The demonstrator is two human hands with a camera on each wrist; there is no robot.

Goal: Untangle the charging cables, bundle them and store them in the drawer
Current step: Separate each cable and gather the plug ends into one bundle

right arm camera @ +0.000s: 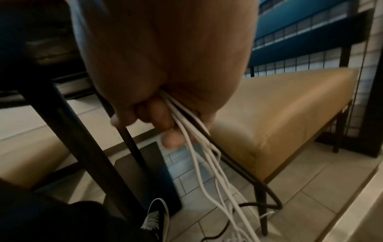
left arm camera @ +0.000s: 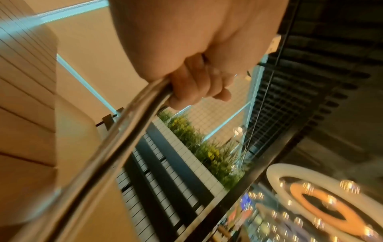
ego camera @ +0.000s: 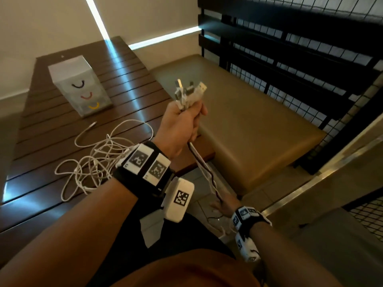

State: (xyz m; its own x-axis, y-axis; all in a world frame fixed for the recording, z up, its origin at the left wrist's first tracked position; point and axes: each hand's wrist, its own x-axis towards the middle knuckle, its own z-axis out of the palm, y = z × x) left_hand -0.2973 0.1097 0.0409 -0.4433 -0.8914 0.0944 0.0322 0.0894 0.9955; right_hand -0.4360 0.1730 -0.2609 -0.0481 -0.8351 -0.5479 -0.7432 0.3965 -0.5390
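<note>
Left hand, frame centre, fists the plug ends of several white and one black charging cables, held high to pull strands straight. Right hand, lower right, fingers closed round them, combing downward. Tangled white cable pile lies on brown slatted table; translucent plastic drawer box upper left.

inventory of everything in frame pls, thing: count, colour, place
Bundle of charging cables: several white, one dark; gripped at the plug ends, running down off the table edge to the floor.
Tangled loose cables: count unclear, white; on the table.
Translucent plastic drawer box: one, with black, red and yellow handles; far side of the table.
Dark wooden slatted table: one, brown.
Tan cushioned bench: one; right of the table.
Left hand: grips the plug ends, raised.
Right hand: holds the bundle low, near the floor.
</note>
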